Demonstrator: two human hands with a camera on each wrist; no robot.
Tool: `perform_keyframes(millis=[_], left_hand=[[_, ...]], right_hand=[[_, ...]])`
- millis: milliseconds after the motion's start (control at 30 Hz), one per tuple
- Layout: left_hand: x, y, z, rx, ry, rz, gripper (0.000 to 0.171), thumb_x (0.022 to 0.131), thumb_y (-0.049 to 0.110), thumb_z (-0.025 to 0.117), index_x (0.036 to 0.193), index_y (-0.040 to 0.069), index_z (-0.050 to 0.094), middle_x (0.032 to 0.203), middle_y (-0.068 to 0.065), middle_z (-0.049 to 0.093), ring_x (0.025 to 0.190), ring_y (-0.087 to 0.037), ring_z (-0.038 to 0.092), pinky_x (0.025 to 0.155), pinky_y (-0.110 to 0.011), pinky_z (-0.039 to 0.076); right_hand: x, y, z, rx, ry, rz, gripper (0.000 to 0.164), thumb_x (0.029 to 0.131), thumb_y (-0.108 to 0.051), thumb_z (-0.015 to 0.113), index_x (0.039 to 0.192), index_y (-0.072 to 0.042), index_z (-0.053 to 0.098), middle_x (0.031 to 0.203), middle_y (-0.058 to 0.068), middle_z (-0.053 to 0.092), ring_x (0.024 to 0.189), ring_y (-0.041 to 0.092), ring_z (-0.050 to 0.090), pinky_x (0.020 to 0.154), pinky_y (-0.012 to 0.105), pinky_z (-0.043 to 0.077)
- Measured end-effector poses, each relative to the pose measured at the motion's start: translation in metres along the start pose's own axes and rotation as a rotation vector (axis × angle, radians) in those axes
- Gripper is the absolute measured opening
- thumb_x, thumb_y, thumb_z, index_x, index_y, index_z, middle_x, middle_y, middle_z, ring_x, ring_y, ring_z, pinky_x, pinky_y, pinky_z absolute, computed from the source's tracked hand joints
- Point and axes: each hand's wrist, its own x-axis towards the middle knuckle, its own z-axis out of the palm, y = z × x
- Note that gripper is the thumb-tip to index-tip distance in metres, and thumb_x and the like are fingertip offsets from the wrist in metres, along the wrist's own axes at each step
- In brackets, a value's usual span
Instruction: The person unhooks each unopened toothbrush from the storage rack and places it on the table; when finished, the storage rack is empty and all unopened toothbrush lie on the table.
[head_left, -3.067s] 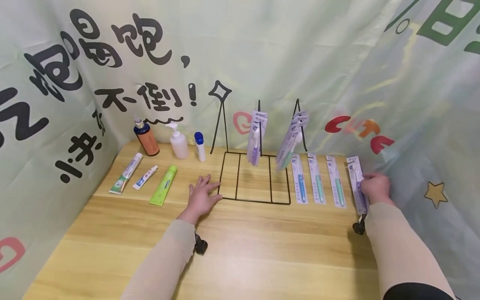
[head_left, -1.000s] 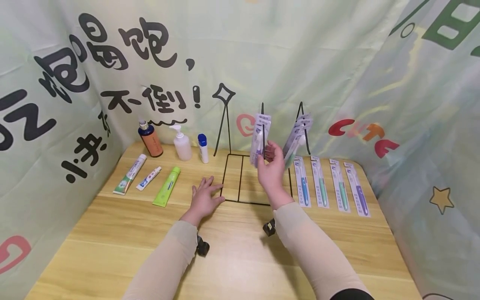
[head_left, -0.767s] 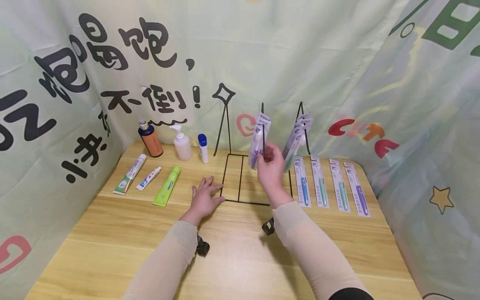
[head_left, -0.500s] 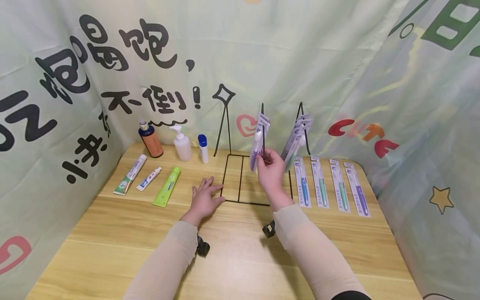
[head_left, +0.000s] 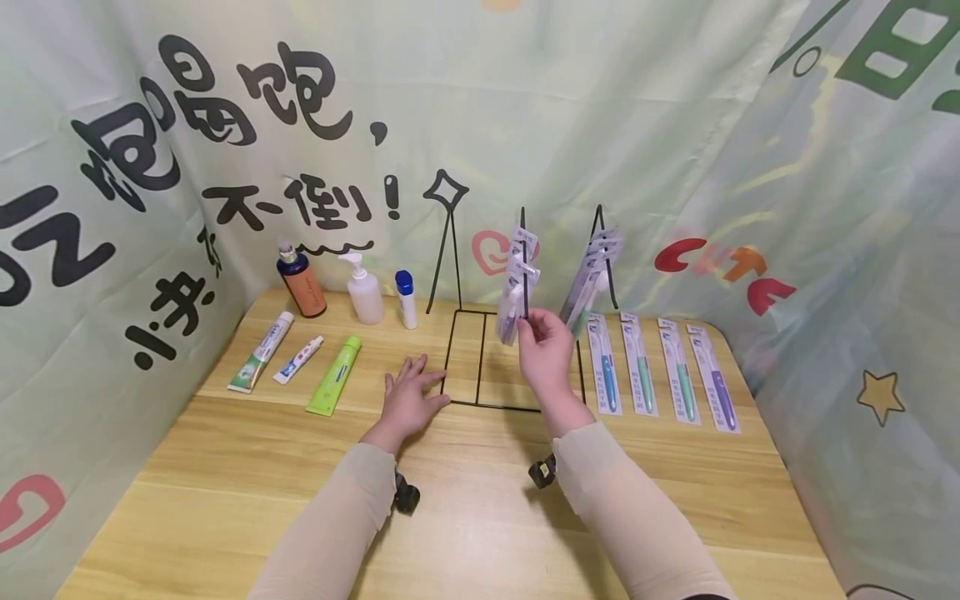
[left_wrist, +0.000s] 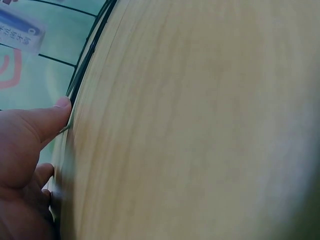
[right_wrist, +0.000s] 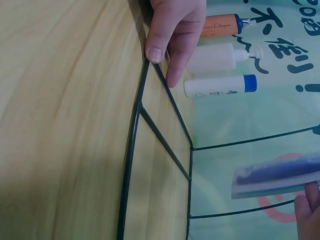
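A black wire rack (head_left: pixel 517 408) stands on the table, with packaged toothbrushes hanging at its middle and right prongs. My right hand (head_left: pixel 546 346) pinches the lower end of a purple packaged toothbrush (head_left: pixel 512 304) at the middle prong. Its card sits lower than the card behind it; whether it is still on the prong I cannot tell. In the right wrist view, the right fingertips (right_wrist: pixel 311 197) are at the end of that pack. My left hand (head_left: pixel 408 398) is spread on the table, thumb and fingers touching the rack's left front corner. More packs (head_left: pixel 588 279) hang at the right prong.
Several packaged toothbrushes (head_left: pixel 639 362) lie in a row right of the rack. On the left lie a green tube (head_left: pixel 334 375) and two toothpaste tubes (head_left: pixel 261 352). Behind them stand an orange bottle (head_left: pixel 303 285), a pump bottle (head_left: pixel 366 292) and a blue-capped bottle (head_left: pixel 406 298).
My right hand has come from the rightmost pack on the table to the middle prong. The front pack there has dropped lower with the hand. My left hand has stayed at the rack's corner.
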Motion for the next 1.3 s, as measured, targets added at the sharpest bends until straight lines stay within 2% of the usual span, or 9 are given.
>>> perform_keyframes(millis=[67, 167, 300, 433, 567, 767, 867, 1133, 1300], left_hand=[[0.000, 0.000, 0.000, 0.005, 0.000, 0.001, 0.052, 0.098, 0.031, 0.078, 0.145, 0.012, 0.066, 0.171, -0.019, 0.029, 0.160, -0.044, 0.013, 0.122, -0.074, -0.003], [0.000, 0.000, 0.001, 0.012, 0.002, 0.001, 0.052, 0.098, 0.031, 0.078, 0.145, 0.013, 0.066, 0.171, -0.019, 0.029, 0.160, -0.044, 0.013, 0.122, -0.073, -0.003], [-0.001, 0.000, 0.000, 0.009, 0.004, 0.001, 0.052, 0.098, 0.031, 0.078, 0.145, 0.013, 0.066, 0.171, -0.019, 0.029, 0.160, -0.044, 0.013, 0.123, -0.073, -0.003], [-0.001, 0.000, 0.000, 0.006, 0.008, 0.002, 0.052, 0.098, 0.031, 0.078, 0.145, 0.012, 0.066, 0.171, -0.019, 0.029, 0.160, -0.044, 0.014, 0.122, -0.073, -0.003], [0.000, 0.000, 0.001, 0.008, 0.009, 0.000, 0.052, 0.098, 0.031, 0.078, 0.145, 0.013, 0.066, 0.171, -0.019, 0.029, 0.160, -0.045, 0.014, 0.123, -0.073, -0.003], [-0.001, 0.001, 0.000, 0.013, 0.005, -0.008, 0.052, 0.098, 0.031, 0.078, 0.145, 0.013, 0.066, 0.172, -0.019, 0.029, 0.160, -0.044, 0.013, 0.123, -0.072, -0.003], [-0.001, 0.002, 0.000, 0.014, 0.002, -0.008, 0.052, 0.098, 0.031, 0.078, 0.145, 0.013, 0.066, 0.172, -0.019, 0.029, 0.160, -0.045, 0.013, 0.123, -0.073, -0.003], [-0.001, 0.001, 0.000, 0.008, -0.013, -0.016, 0.052, 0.100, 0.031, 0.076, 0.147, 0.013, 0.064, 0.173, -0.018, 0.026, 0.161, -0.043, 0.010, 0.123, -0.071, -0.006], [-0.001, 0.001, 0.000, 0.012, -0.016, -0.015, 0.053, 0.100, 0.032, 0.076, 0.147, 0.012, 0.064, 0.172, -0.019, 0.025, 0.161, -0.044, 0.010, 0.123, -0.071, -0.006]], right_hand=[[-0.003, 0.000, -0.002, 0.019, -0.008, -0.019, 0.011, 0.096, 0.016, 0.064, 0.106, 0.016, 0.068, 0.100, 0.032, 0.072, 0.085, 0.029, 0.070, 0.071, 0.013, 0.052], [-0.007, -0.001, -0.006, 0.041, -0.019, -0.049, 0.019, 0.096, 0.017, 0.063, 0.115, 0.015, 0.068, 0.101, 0.033, 0.072, 0.090, 0.030, 0.071, 0.074, 0.013, 0.053], [-0.010, 0.002, -0.011, 0.077, -0.045, -0.099, 0.028, 0.097, 0.016, 0.064, 0.123, 0.010, 0.068, 0.102, 0.031, 0.073, 0.085, 0.006, 0.068, 0.076, 0.015, 0.055], [-0.012, 0.001, -0.013, 0.105, -0.073, -0.153, 0.032, 0.093, 0.016, 0.067, 0.125, 0.009, 0.067, 0.101, 0.032, 0.073, 0.084, 0.003, 0.067, 0.075, 0.017, 0.056], [-0.011, 0.001, -0.012, 0.077, -0.077, -0.192, 0.036, 0.091, 0.017, 0.070, 0.126, 0.007, 0.066, 0.098, 0.030, 0.074, 0.084, 0.011, 0.068, 0.072, 0.017, 0.055], [-0.012, 0.000, -0.015, 0.053, -0.081, -0.221, 0.044, 0.093, 0.017, 0.068, 0.134, 0.003, 0.065, 0.101, 0.028, 0.075, 0.082, 0.033, 0.069, 0.069, 0.018, 0.052], [-0.015, -0.002, -0.019, 0.033, -0.085, -0.233, 0.048, 0.094, 0.017, 0.067, 0.138, -0.001, 0.064, 0.102, 0.025, 0.075, 0.082, 0.037, 0.069, 0.068, 0.019, 0.052], [-0.026, -0.010, -0.038, -0.033, -0.069, -0.285, 0.049, 0.094, 0.017, 0.067, 0.138, -0.004, 0.067, 0.100, 0.022, 0.076, 0.085, 0.028, 0.070, 0.069, 0.018, 0.054], [-0.035, -0.010, -0.066, -0.027, -0.061, -0.309, 0.046, 0.091, 0.020, 0.067, 0.134, 0.003, 0.067, 0.097, 0.028, 0.074, 0.085, 0.011, 0.068, 0.069, 0.016, 0.054]])
